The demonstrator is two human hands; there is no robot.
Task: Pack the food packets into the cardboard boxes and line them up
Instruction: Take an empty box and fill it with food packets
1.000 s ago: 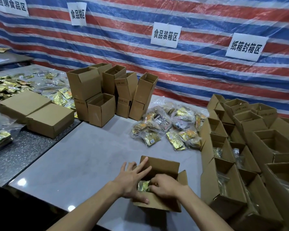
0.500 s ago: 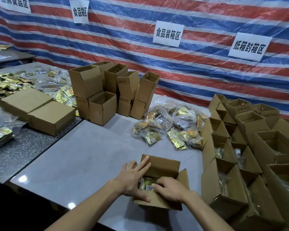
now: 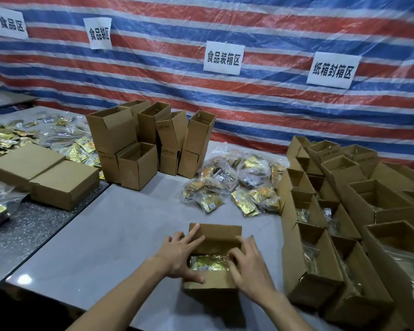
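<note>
A gold food packet (image 3: 208, 265) lies inside the open cardboard box (image 3: 210, 281) on the tabletop (image 3: 105, 235). The left hand (image 3: 177, 254) presses the box's left side with its fingers spread wide. The right hand (image 3: 249, 266) bends its fingers onto the packet; whether it pinches it, I cannot tell.

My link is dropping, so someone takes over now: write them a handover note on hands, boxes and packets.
Left hand: open, fingers spread on the left side of the open box.
Right hand: fingers curled on the packet bundle inside it.
Done: filled boxes lined up at the right.
Left: seat this bundle, line the box up, then pack the bagged packets beyond into the empty boxes at the back.
</note>
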